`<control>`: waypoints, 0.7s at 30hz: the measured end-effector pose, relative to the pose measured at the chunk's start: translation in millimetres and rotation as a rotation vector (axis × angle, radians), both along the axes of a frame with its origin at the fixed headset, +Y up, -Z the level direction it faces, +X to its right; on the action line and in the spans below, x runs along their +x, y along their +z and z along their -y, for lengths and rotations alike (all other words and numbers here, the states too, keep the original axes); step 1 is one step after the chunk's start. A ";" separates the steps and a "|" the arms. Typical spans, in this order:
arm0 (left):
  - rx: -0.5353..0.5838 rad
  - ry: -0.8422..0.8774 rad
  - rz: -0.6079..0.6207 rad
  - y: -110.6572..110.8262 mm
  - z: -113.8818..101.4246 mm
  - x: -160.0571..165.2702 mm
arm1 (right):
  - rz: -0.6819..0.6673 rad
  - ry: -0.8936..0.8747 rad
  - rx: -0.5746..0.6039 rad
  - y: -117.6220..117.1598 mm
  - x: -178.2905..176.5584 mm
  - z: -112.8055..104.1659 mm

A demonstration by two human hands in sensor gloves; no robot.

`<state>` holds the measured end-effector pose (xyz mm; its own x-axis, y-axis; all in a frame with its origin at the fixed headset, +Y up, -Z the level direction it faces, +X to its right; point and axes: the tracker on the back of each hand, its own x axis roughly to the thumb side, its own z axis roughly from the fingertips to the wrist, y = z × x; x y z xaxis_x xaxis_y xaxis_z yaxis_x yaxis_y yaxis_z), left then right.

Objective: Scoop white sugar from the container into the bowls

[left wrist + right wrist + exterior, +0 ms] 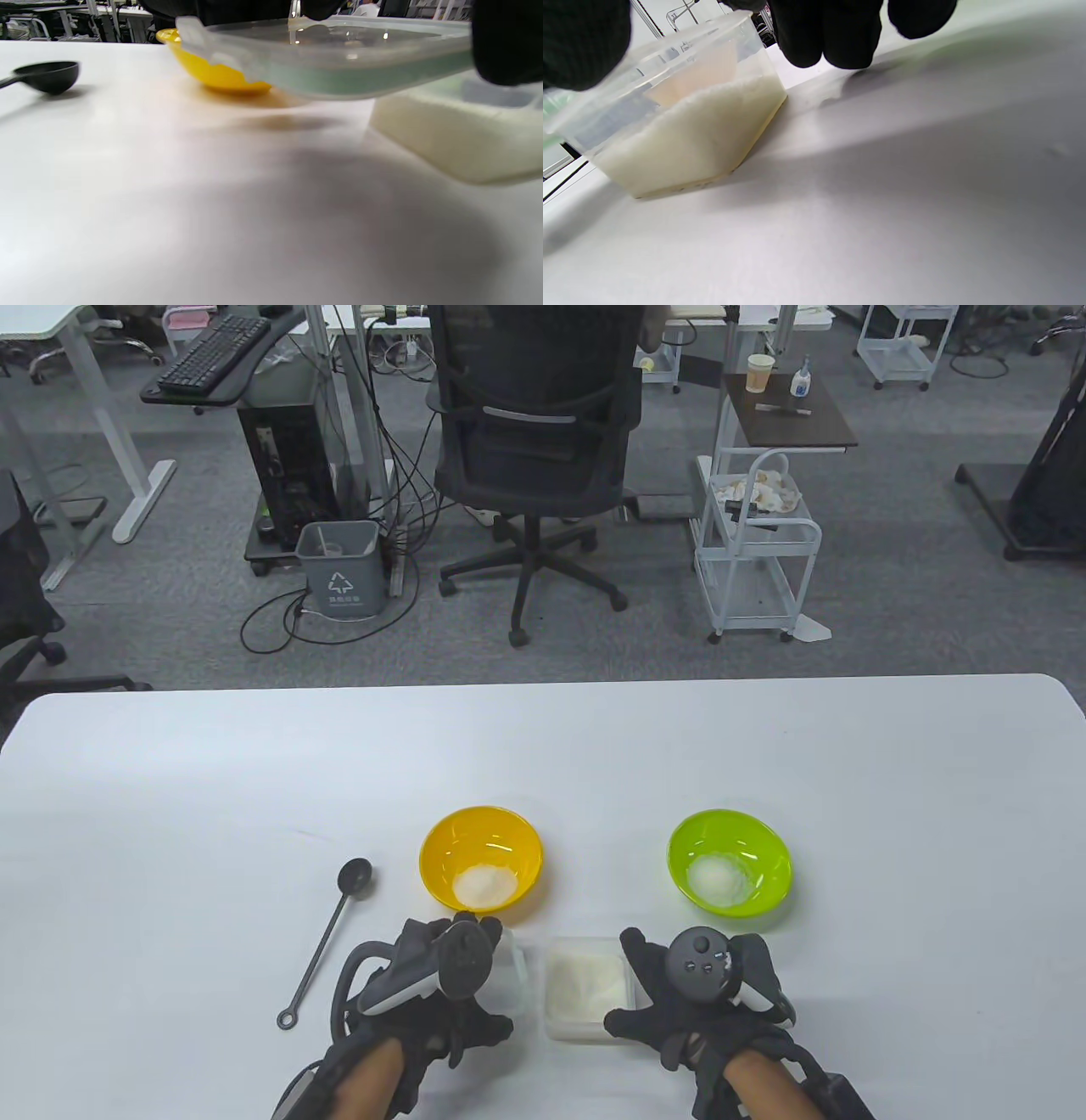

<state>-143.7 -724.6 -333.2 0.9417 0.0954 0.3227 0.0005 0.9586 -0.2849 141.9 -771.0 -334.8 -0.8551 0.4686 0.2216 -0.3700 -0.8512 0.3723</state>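
1. The white table [170, 780] lies nearest the camera and carries everything below.
2. The left hand [441, 976] holds a clear plastic lid [331, 63] lifted off the tabletop; the left wrist view shows the lid tilted in the air with a dark fingertip [505, 42] clamped on its right end.
3. The right hand [696, 993] rests against the right side of the sugar container [588, 988]. Its thumb lies at the near right corner. In the right wrist view, gloved fingers [835, 34] hang just beside the container's far wall, and whether they actually grip it cannot be told.
4. The sugar container, a clear square tub, stands on the table between the two hands, lid off, with white sugar [700, 131] filling much of it.
5. The green bowl [730, 861] sits just beyond the right hand's fingers and holds a mound of sugar.
6. The yellow bowl [480, 857] sits just beyond the left hand's fingertips, also with sugar in its bottom.
7. The black long-handled spoon [327, 937] lies flat on the table, left of the left hand's fingers and apart from them, with its scoop end near the yellow bowl.
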 end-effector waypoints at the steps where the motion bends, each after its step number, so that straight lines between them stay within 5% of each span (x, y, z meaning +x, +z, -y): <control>1: 0.016 0.007 0.007 0.6 -3.7 3.4 | 0.000 0.002 0.006 0.2 -0.4 -0.7; 7: 0.056 0.044 0.052 1.3 -23.0 33.8 | 0.062 -0.011 0.134 6.8 -4.3 -14.6; 11: 0.065 0.062 0.099 6.1 -27.1 54.9 | 0.210 -0.132 0.323 15.5 -3.0 -33.6; 21: 0.084 0.089 0.178 22.6 -17.0 77.8 | 0.316 -0.395 0.118 16.7 -3.4 -30.0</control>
<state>-65.9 -707.6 -310.6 0.8579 0.1417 0.4938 -0.0424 0.9775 -0.2068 138.5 -741.0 -318.1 -0.6517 0.7567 0.0519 -0.7505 -0.6532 0.1007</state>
